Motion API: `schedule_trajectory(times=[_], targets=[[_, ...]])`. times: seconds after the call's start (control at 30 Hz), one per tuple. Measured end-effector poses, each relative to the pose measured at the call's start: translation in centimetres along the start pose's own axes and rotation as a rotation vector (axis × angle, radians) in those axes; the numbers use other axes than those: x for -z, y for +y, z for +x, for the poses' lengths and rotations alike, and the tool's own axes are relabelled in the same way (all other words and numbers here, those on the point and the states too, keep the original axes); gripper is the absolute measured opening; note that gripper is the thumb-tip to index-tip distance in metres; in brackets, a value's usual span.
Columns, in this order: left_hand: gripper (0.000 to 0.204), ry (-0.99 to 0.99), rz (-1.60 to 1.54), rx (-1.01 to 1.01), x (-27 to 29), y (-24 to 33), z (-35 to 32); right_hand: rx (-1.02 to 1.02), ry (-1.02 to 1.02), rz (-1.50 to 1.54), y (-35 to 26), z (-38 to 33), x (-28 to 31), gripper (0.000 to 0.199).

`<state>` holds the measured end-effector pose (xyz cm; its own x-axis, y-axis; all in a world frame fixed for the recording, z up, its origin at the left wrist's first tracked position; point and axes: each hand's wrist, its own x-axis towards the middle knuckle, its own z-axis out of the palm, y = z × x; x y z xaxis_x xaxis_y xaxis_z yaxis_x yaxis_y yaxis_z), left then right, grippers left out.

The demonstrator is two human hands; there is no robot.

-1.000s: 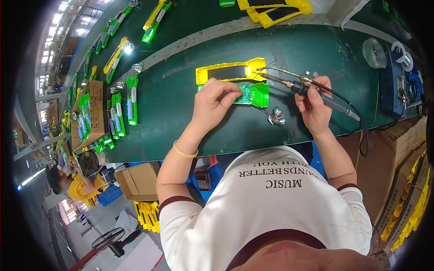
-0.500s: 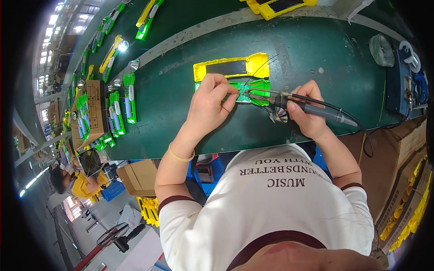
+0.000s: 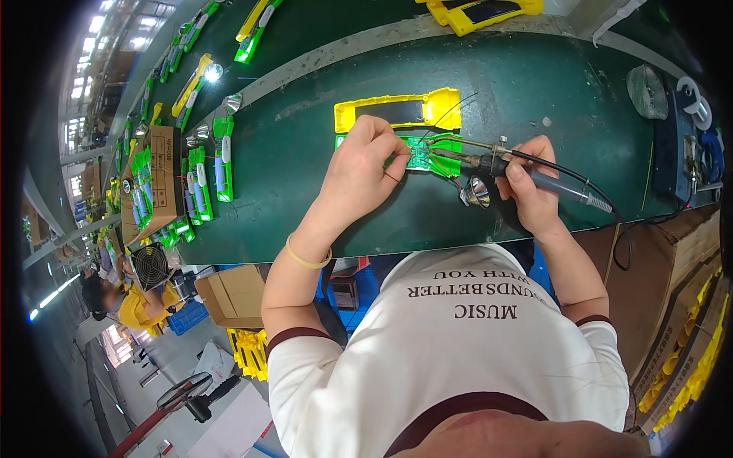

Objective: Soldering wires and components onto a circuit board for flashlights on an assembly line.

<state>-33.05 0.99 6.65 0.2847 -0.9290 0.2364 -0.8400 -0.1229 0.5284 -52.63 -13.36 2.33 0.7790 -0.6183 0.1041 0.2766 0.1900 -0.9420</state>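
My right hand (image 3: 531,183) is closed round the grey handle of a soldering iron (image 3: 553,185), which has a thin metal feed tube fixed above it. Its tip points left, at the green circuit board (image 3: 418,155) in a green plastic housing (image 3: 449,162). My left hand (image 3: 366,164) has its fingers pinched together at the board's left side; what lies between them is too small to make out. Thin wires run from the board toward a small silver reflector cup (image 3: 477,192) below the iron. Just behind the housing lies a yellow casing (image 3: 443,104) with a dark panel.
A cardboard box (image 3: 162,175) stands at left, with several green housings (image 3: 223,164) holding blue cells around it. More yellow casings (image 3: 481,11) lie at the far edge. At right stand a blue soldering station (image 3: 673,153) and a solder reel (image 3: 693,103). The iron's black cable (image 3: 622,237) loops beside them.
The soldering iron and my right hand have shifted slightly right relative to the board. My left hand keeps its pinch by the board. The reflector cup shows more plainly. The whole view has shifted slightly.
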Motion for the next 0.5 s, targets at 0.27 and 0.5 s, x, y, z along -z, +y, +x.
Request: schedule_trajectory(times=[0.27,0.5], targets=[[0.016,0.027,-0.016,0.033,-0.2,0.1,-0.3,-0.011,0.006,0.049,-0.1,0.0,-0.2,0.022],[0.018,0.032,0.21,0.28,4.4,-0.3,-4.3,-0.012,0.048,0.071,-0.6,0.0,0.1,0.023]])
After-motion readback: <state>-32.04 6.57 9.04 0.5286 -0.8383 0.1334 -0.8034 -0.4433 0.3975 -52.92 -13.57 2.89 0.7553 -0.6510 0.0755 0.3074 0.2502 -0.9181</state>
